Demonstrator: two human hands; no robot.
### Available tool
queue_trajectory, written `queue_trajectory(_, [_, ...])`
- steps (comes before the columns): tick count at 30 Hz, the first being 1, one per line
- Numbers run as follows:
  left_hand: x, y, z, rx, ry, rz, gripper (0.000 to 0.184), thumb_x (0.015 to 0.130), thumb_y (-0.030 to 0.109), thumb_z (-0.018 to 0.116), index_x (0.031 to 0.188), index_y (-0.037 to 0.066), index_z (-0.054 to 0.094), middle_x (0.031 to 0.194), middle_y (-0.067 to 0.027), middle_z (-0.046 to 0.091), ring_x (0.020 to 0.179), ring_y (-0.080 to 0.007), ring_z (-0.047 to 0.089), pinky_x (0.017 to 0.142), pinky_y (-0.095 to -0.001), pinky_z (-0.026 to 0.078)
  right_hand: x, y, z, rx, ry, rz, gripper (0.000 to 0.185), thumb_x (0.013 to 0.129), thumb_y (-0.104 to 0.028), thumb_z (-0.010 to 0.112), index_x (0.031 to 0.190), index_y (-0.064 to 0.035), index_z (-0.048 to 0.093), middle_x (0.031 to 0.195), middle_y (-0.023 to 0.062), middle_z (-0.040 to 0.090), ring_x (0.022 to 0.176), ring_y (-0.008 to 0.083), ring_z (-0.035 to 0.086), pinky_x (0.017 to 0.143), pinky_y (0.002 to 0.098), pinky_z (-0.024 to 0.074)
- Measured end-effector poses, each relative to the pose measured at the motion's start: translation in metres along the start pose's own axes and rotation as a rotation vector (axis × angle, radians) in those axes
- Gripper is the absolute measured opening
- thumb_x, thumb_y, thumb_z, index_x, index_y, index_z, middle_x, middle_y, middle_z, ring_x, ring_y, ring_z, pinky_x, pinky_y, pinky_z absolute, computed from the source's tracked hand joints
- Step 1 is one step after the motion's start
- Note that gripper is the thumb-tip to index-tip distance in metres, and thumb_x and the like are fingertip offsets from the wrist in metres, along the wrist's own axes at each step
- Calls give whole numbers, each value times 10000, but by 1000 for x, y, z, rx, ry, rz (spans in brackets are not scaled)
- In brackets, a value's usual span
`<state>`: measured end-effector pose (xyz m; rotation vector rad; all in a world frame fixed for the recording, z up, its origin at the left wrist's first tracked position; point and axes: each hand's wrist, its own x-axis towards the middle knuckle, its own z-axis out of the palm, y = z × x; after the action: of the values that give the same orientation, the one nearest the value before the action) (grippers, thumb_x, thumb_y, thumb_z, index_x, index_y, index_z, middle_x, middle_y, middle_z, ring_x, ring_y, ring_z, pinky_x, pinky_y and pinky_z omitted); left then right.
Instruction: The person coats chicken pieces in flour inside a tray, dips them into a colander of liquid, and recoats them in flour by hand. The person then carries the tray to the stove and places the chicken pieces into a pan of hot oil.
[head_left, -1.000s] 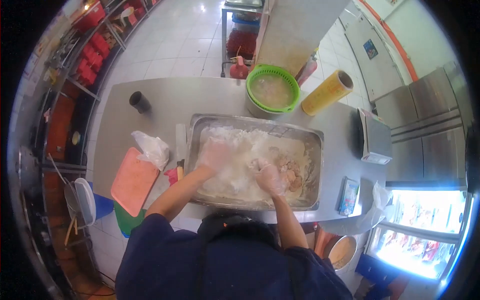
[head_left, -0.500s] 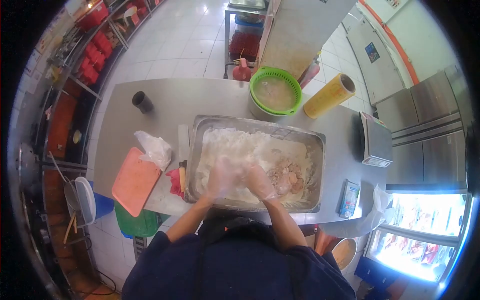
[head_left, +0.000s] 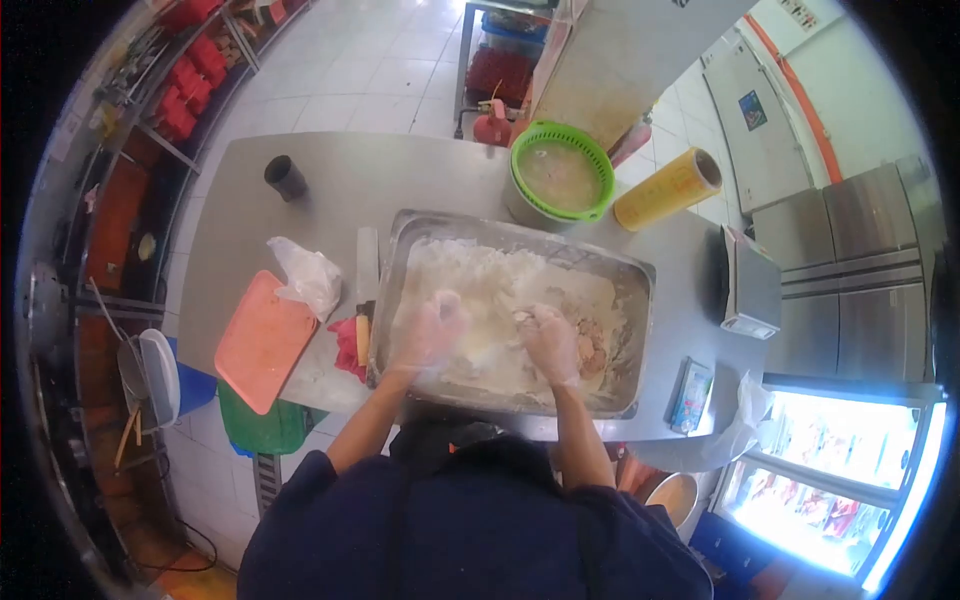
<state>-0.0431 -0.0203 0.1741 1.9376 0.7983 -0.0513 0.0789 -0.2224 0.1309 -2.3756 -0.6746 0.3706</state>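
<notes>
Steel makes up the deep tray (head_left: 643, 385) lying along the near edge of the surface (head_left: 350, 185), a little right of that edge's middle. White powder (head_left: 480, 262) fills much of it, heaped towards the far and left sides, while a cluster of floured lumps (head_left: 592, 352) lies in the right half. Over the powder, inside the rim, are both hands: the left hand (head_left: 430, 332) is blurred, so I cannot tell how wide its fingers stand or whether it holds anything; the right hand (head_left: 550, 345) has its fingers bent inwards beside the lumps, and whether they grip a piece cannot be told. Thin clear gloves seem to cover both.

Pinkish and uneven, the lumps look soft and probably damp beneath their coating, each light enough for one hand. Bare patches may prove slippery, so a loose cupped hold from below, around the thickest part, should suit better than a hard pinch, which could rub off powder or tear them. The powder itself should be light, dry and quick to spill between fingers, best scooped with a curved palm. Loaded like this, the tray would likely be heavy, wanting a hold on both short rims.
</notes>
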Motion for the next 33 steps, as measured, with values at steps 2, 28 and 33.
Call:
queue_trajectory(2, [13, -26, 7, 41, 60, 63, 419, 886, 247, 696, 1212, -10, 639, 1100, -208, 734, 1064, -346, 711, 966, -426, 533, 9, 0, -4, 115, 74, 17, 240, 927, -212, 684, 1097, -60, 760, 1064, 168, 743, 1018, 320, 713, 869, 422, 549])
queue_trajectory(28, [63, -121, 34, 509, 3, 104, 239, 812, 109, 637, 985, -37, 712, 1010, -292, 710, 986, -465, 695, 882, -512, 563, 307, 12, -110, -280, -263, -537, 181, 860, -169, 664, 993, -84, 753, 980, 187, 734, 899, 387, 690, 814, 473, 543])
queue_trajectory(33, [51, -101, 27, 471, 24, 75, 317, 838, 225, 683, 1006, -44, 707, 1043, -295, 697, 1032, -460, 676, 932, -517, 534, 295, 45, -106, -303, 105, -469, 197, 889, -117, 637, 1050, -81, 744, 1013, 197, 732, 971, 389, 698, 838, 461, 553])
